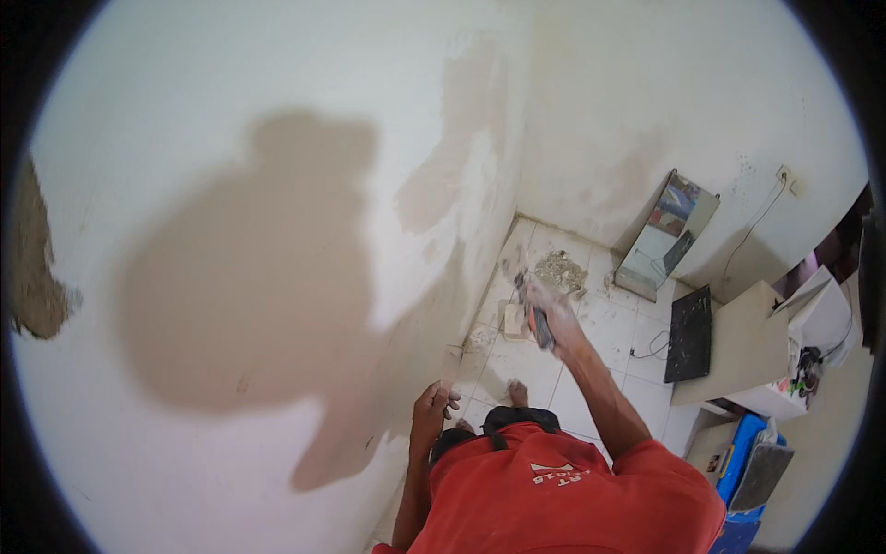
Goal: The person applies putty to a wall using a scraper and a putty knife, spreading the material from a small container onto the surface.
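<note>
My right hand (556,321) is raised over the floor, its fingers wrapped round a hand tool (539,325) with a black-and-orange handle. The tool's far end is smeared by motion, so its exact kind does not show. Lower and to the left, close to the wall (231,462), my left hand (434,408) is closed on a putty knife (450,366) whose flat, pale blade points up. Greyish damp-looking patches (466,120) mark the wall near the corner. Rough grey plaster (35,263) lies bare at the far left.
Rubble (561,270) is heaped on the white tiled floor by the corner. A mirrored cabinet (669,235) leans against the far wall. Right of it stand a dark flat panel (688,337), a pale desk (729,355) and a blue container (743,466). A cord hangs from a socket (784,174).
</note>
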The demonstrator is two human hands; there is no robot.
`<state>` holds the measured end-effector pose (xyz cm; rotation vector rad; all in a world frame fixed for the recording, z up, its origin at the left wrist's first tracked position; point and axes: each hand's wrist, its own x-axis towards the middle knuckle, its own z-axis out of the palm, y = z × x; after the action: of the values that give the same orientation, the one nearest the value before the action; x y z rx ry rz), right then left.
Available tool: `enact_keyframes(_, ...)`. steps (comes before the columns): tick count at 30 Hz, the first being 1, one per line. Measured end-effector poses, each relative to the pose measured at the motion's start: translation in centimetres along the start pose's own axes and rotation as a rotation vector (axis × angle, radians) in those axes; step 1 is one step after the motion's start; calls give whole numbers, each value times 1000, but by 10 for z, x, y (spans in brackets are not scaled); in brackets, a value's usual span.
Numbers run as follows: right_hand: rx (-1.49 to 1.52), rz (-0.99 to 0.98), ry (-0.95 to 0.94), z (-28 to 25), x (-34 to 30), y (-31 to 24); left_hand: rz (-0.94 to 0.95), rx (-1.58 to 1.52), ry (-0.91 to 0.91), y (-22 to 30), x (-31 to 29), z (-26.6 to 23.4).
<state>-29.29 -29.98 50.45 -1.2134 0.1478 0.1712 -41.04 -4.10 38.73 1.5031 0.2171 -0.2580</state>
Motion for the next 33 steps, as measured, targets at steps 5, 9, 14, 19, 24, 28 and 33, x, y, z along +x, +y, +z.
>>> enact_keyframes(5,-113,-222,62,-12,139,-17,-99,219,-19,-11,8,0)
enact_keyframes(9,-238,-392,41,-11,259,-32,-183,211,51,-37,-12,5)
enact_keyframes(14,-271,-408,82,-8,334,-49,-301,231,144,-44,-54,7)
enact_keyframes(19,-258,-454,56,18,320,-44,-373,104,297,-59,-83,-1)
enact_keyframes(24,-486,-708,91,33,293,-30,-396,188,259,-74,-84,-21)
enact_keyframes(28,-627,-810,64,38,260,-36,-404,224,246,-62,-80,-20)
enact_keyframes(33,-776,-877,2,30,243,-15,-447,246,223,-56,-78,-18)
